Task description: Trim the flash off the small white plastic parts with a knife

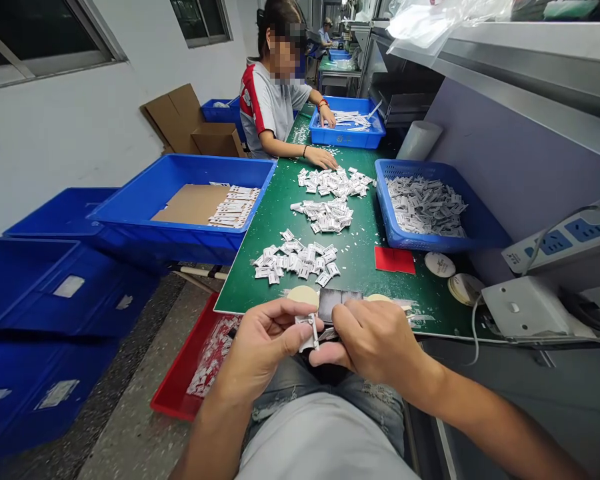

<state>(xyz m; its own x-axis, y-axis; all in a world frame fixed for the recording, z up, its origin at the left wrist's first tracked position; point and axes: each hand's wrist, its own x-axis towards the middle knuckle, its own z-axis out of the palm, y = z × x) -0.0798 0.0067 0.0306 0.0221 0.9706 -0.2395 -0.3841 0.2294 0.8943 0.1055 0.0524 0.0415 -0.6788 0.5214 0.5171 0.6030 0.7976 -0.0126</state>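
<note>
My left hand pinches a small white plastic part above the table's near edge. Close beside it, my right hand is closed around a thin metal tool, mostly hidden by the fingers, its tip near the part. Behind my hands lie a dark grey block and a pale round disc. Beyond them, similar white parts are heaped on the green table, with two more heaps farther back.
A blue basket of white parts stands right, near a red card and a power strip. Blue bins line the left; a red bin sits below. Opposite, a co-worker reaches to a heap and a blue tray.
</note>
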